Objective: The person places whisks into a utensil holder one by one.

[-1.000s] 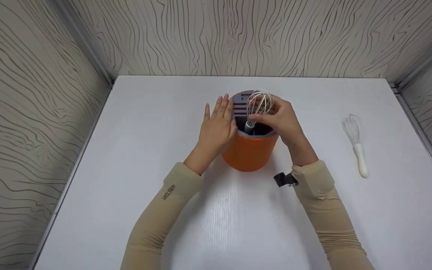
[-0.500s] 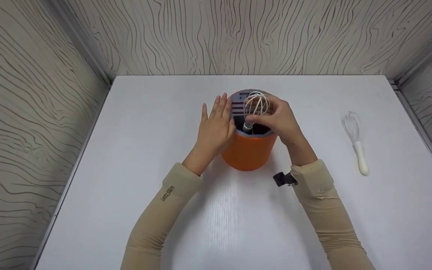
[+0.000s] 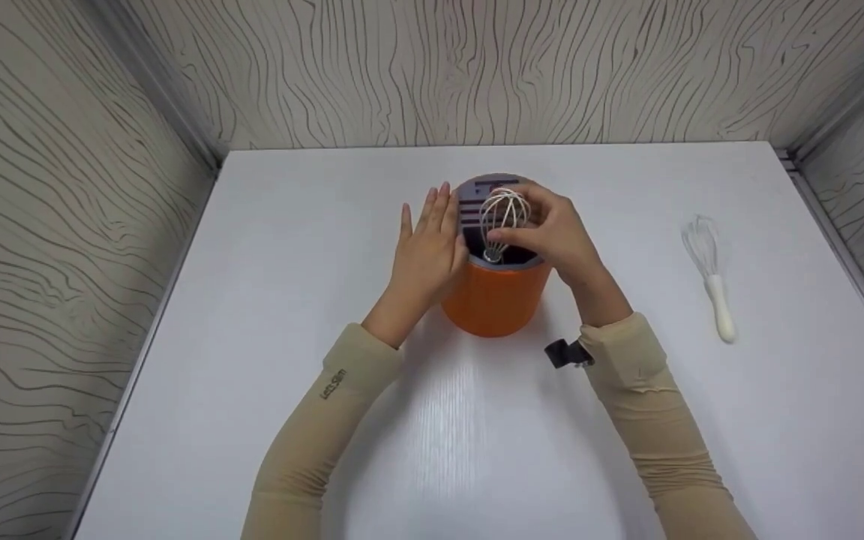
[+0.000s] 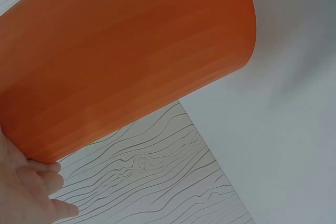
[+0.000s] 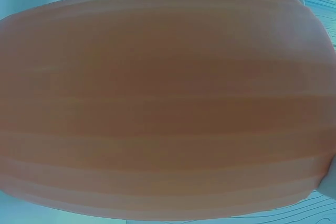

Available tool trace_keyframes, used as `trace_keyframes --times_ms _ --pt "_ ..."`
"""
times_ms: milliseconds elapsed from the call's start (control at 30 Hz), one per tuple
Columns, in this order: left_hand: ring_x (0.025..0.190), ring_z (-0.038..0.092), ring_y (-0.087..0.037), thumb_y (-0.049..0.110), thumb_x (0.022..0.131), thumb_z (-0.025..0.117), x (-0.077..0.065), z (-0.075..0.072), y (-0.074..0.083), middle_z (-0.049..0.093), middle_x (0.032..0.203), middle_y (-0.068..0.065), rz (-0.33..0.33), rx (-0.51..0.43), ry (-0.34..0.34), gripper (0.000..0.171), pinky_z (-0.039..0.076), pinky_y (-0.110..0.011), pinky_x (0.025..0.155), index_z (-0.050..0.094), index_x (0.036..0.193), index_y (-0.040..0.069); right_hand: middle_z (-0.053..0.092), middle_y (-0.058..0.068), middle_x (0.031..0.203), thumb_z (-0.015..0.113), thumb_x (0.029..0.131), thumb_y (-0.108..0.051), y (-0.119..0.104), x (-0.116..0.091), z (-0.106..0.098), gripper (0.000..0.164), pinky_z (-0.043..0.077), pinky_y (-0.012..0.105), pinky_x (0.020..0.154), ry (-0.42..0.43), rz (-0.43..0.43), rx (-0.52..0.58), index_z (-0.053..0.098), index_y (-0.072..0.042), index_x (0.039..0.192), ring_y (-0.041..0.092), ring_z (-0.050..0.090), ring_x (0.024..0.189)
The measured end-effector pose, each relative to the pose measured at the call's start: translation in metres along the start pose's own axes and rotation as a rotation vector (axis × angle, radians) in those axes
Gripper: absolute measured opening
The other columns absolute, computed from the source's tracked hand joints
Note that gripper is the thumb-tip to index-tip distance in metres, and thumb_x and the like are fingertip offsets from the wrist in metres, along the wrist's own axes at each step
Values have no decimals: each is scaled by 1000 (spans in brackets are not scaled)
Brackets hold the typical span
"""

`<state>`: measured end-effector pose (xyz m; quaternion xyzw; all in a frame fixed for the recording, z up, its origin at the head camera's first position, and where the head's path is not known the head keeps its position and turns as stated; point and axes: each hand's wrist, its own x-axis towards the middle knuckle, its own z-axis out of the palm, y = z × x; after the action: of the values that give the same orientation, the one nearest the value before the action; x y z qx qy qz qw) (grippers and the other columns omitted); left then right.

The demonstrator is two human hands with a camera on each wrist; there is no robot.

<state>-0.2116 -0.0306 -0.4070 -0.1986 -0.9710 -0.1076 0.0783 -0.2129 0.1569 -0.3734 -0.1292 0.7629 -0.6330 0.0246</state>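
Observation:
An orange cylindrical holder [image 3: 493, 304] with a grey slotted insert [image 3: 471, 196] stands upright on the table. My right hand [image 3: 556, 232] pinches a whisk [image 3: 505, 208] by its wire loops, thumb in front and fingers behind. The whisk's handle points down into the dark opening and is hidden inside. Against the holder's left side rests my left hand [image 3: 426, 259], its fingers extended. The left wrist view shows the orange wall [image 4: 131, 51] with the fingertips of that hand at its upper end. In the right wrist view the orange wall [image 5: 168, 103] fills most of the picture.
A second whisk [image 3: 713, 281] with a white handle lies on the white table [image 3: 289, 300] to the right. A black strap piece [image 3: 567, 352] sticks out from the right sleeve. Wood-patterned panels [image 3: 417, 71] close off the back and sides.
My right hand has lowered the whisk, so its handle has sunk deeper into the opening. The left hand stays against the holder, and the view has shifted slightly.

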Motion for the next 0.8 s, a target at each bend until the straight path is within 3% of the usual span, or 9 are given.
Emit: trace_keyframes --times_ms 433,800 --pt "143 11 -24 25 98 29 0 -1 0 15 156 -12 -8 -14 -12 57 6 -52 112 21 149 0 62 14 119 79 75 -8 1 -1 0 55 50 29 86 -1 10 0 57 0 124 23 60 103" --pt "144 7 -23 27 99 27 0 -1 1 12 157 -11 -14 -10 -42 58 5 -51 112 18 150 1 62 17 116 75 77 1 5 -2 2 44 44 30 96 -9 -123 105 59 7 117 21 59 110"
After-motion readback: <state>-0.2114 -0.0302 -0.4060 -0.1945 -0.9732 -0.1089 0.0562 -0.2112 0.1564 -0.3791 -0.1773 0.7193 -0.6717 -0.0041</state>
